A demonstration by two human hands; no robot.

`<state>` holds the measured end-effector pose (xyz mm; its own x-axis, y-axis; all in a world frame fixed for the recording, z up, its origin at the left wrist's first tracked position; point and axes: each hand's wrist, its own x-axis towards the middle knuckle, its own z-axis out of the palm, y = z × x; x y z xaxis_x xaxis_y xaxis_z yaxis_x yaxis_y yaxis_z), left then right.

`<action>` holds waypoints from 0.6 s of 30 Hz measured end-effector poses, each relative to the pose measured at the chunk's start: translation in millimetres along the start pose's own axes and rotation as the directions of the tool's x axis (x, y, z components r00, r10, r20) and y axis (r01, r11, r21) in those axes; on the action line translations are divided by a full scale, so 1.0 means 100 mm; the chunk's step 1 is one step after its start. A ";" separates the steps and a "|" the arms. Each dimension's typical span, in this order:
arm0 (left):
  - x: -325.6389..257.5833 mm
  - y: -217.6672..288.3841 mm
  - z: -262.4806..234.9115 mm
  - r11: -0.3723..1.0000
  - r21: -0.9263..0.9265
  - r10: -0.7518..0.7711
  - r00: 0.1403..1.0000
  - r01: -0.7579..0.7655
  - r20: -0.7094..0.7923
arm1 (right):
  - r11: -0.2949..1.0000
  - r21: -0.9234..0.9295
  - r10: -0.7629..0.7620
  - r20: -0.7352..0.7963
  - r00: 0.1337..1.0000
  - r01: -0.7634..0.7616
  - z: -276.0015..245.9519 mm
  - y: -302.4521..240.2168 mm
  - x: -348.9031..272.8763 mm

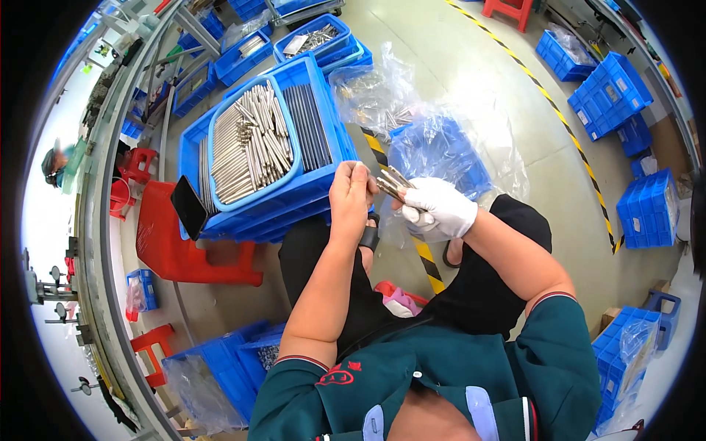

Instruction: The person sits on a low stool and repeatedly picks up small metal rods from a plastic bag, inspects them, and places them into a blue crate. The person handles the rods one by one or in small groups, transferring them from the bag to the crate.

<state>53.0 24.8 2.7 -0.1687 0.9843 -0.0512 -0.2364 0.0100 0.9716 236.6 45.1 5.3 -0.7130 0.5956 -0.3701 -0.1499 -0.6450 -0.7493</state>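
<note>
In a white glove, my right hand (441, 207) grips several slim metal rods (394, 181), whose ends stick out toward the left. Just beside the rod ends is my bare left hand (350, 192), its fingers pinched together. A whitish bit shows at its fingertips, too small to make out. Left of that hand, a light-blue basket (294, 121) full of shiny metal rods (254, 140) rests on a larger blue crate (327, 165). Darker long rods (307, 125) lie in the crate along the basket's right side.
Beyond my right hand, clear plastic sheeting (507, 140) drapes over a blue bin (441, 151). A black flat panel (190, 207) leans at the crate's near left corner. A red stool (169, 235) stands close by. More blue crates (610, 95) line the right side.
</note>
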 end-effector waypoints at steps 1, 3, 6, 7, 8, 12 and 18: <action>-0.01 -0.01 -0.01 1.000 -0.020 -0.024 0.999 0.024 0.030 | 0.999 -0.052 -0.015 -0.051 0.999 0.012 0.02 -0.05 -0.01; -0.04 0.00 0.00 0.992 -0.098 -0.069 0.996 0.074 0.060 | 0.993 -0.107 -0.060 -0.085 0.995 0.051 0.04 -0.12 -0.03; -0.05 0.03 0.01 0.966 -0.206 -0.138 0.985 0.158 0.108 | 0.979 -0.181 -0.121 -0.132 0.984 0.096 0.04 -0.17 -0.05; -0.05 0.05 0.01 0.952 -0.241 -0.159 0.979 0.187 0.128 | 0.971 -0.210 -0.143 -0.145 0.979 0.111 0.04 -0.20 -0.06; -0.05 0.06 0.01 0.937 -0.274 -0.180 0.972 0.216 0.149 | 0.969 -0.217 -0.151 -0.149 0.977 0.117 0.04 -0.21 -0.06; -0.05 0.01 -0.03 0.867 -0.402 -0.203 0.946 0.294 0.253 | 0.973 -0.188 -0.168 -0.161 0.973 0.137 0.09 -0.23 -0.08; -0.06 -0.01 -0.03 0.850 -0.416 -0.225 0.937 0.323 0.267 | 0.899 -0.414 -0.246 -0.208 0.947 0.142 0.10 -0.24 -0.10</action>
<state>51.2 18.1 1.3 0.1508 0.9671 -0.2047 -0.6538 0.2529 0.7131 240.1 49.3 32.4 -0.4958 0.8219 -0.2805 0.0476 -0.2967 -0.9538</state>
